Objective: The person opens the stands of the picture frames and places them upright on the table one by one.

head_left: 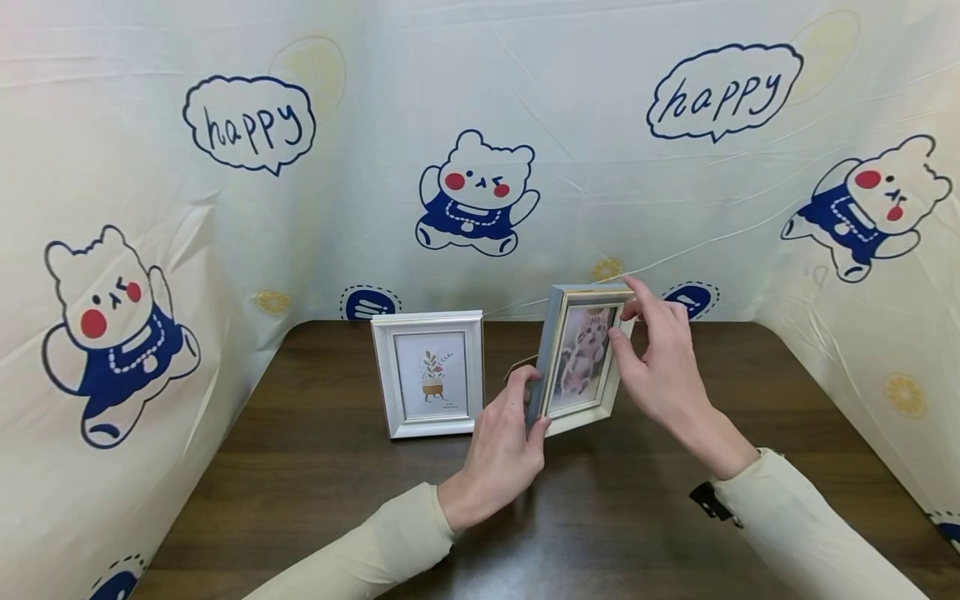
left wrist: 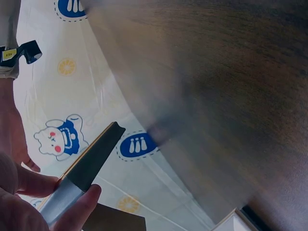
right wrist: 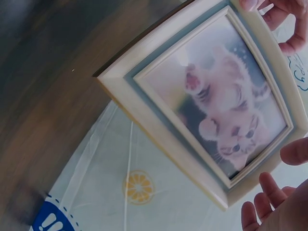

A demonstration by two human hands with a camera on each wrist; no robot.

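A cream picture frame with a kitten photo (head_left: 585,354) is held up on its narrow side, angled toward the right. My left hand (head_left: 502,450) pinches its lower left edge between thumb and fingers; the left wrist view shows the frame's grey side (left wrist: 98,161) in that pinch. At the upper right corner is my right hand (head_left: 663,358), fingers loosely bent and thumb overlapping the border. In the right wrist view its thumb (right wrist: 294,151) and fingertips stand apart around the corner. A white picture frame with a potted-plant print (head_left: 431,329) stands upright to the left.
Both frames are over a dark brown wooden table (head_left: 300,500). A pale cloth (head_left: 360,200) with cartoon bears and "happy" bubbles hangs around its back and sides. A brown flap (left wrist: 115,219), apparently the kitten frame's stand, sticks out behind it.
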